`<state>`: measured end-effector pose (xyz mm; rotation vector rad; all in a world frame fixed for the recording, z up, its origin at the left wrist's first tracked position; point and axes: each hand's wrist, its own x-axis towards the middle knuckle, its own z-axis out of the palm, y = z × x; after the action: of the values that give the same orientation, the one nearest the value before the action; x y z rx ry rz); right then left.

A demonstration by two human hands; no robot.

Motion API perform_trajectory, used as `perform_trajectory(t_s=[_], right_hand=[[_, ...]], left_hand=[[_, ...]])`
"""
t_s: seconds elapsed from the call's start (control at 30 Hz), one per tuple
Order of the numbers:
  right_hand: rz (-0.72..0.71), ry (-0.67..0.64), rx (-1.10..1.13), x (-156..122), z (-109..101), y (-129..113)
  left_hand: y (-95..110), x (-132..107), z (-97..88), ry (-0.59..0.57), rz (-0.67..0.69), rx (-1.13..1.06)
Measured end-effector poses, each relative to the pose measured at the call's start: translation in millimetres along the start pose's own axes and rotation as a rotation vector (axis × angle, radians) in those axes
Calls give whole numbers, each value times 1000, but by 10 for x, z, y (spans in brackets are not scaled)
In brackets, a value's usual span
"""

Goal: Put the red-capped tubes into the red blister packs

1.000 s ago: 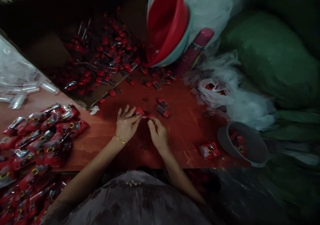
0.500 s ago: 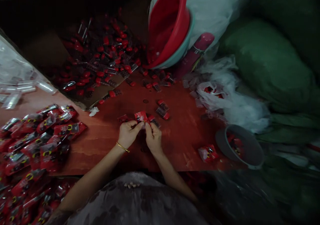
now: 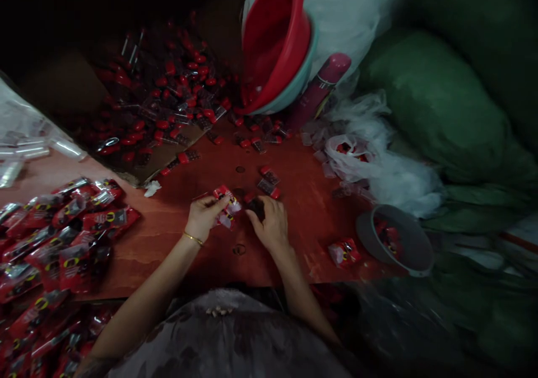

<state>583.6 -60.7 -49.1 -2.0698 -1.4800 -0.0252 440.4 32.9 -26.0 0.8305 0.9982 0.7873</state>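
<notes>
My left hand (image 3: 202, 217), with a gold bracelet at the wrist, pinches a small red printed plastic bag (image 3: 227, 197) with a clear lower part. To its right, my right hand (image 3: 272, 224) curls its fingers and thumb around a small dark, see-through case with a red end (image 3: 254, 203), partly hidden by the fingers. Just beyond lie two more red-capped cases (image 3: 268, 182) on the reddish table (image 3: 300, 221). A heap of filled red bags (image 3: 79, 227) covers the table's left side.
A cardboard box (image 3: 168, 157) at the back left spills many red-capped cases. Red (image 3: 296, 36) and pale blue basins (image 3: 309, 59) lean beside a pink bottle (image 3: 319, 89). At right are a plastic bag (image 3: 386, 171), a grey bowl (image 3: 420, 249) and a red packet (image 3: 343, 253).
My hands have come apart. The left has drawn the red bag slightly left and tilted it, while the right has let go of the bag and moved right onto a red-capped case.
</notes>
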Motion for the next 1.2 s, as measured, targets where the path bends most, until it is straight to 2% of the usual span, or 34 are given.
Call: perform_trajectory(t_s=[0.1, 0.23, 0.3, 0.37, 0.5, 0.63, 0.77, 1.0, 1.2], right_hand=[[37, -107, -172, -5, 7, 130], [0, -119, -118, 4, 24, 182], [46, -68, 37, -26, -22, 161], [132, -72, 281, -97, -114, 102], [285, -243, 792, -281, -333, -97], [395, -329, 1019, -351, -408, -223], [470, -303, 1074, -338, -372, -208], [452, -326, 1049, -316, -334, -215], [454, -246, 1066, -323, -263, -245]], left_hand=[[44, 25, 17, 45, -86, -112], [103, 6, 60, 70, -184, -207], [123, -21, 68, 73, -209, -225], [129, -53, 75, 62, -222, -223], [100, -114, 121, 11, -206, -207], [66, -153, 168, -36, -167, -171], [80, -165, 141, -66, -144, -162], [55, -162, 73, -112, -67, -37], [-22, -233, 149, -185, -57, -80]])
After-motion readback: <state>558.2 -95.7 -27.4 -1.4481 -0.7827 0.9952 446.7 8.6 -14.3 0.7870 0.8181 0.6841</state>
